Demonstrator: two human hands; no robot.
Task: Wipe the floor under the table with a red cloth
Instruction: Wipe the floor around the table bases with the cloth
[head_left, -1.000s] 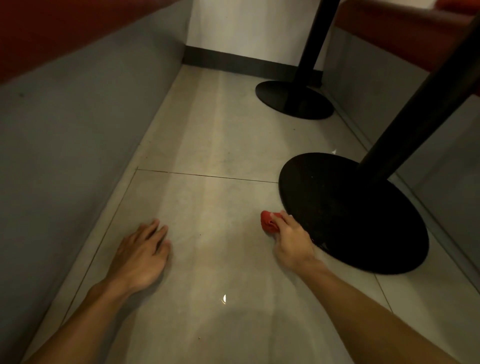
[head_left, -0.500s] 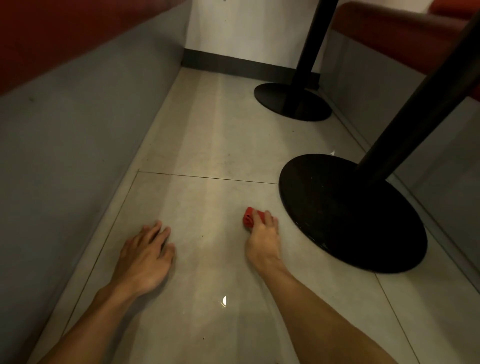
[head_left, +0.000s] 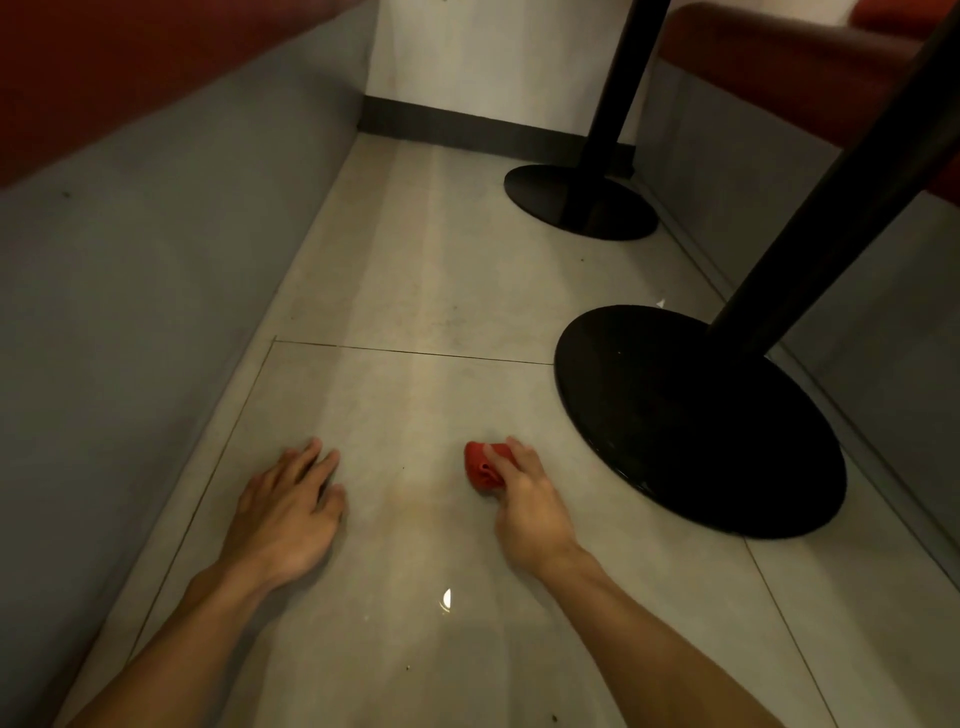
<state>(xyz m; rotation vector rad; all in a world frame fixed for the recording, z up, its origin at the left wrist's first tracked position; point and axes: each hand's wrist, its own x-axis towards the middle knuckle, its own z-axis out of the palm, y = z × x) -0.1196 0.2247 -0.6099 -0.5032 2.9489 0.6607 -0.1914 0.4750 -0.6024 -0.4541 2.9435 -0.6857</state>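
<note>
Beside the near table base (head_left: 696, 415), the right hand (head_left: 524, 504) clutches the red cloth (head_left: 480, 467), seemingly wadded, on the floor (head_left: 415, 291), left hand (head_left: 288, 514) braced flat, fingers straight; flattening the cloth would likely wipe wider.

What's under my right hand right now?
A bunched red cloth, gripped by the right hand, lies on the floor tile. How much cloth lies beneath the fingers and palm is covered.
</note>
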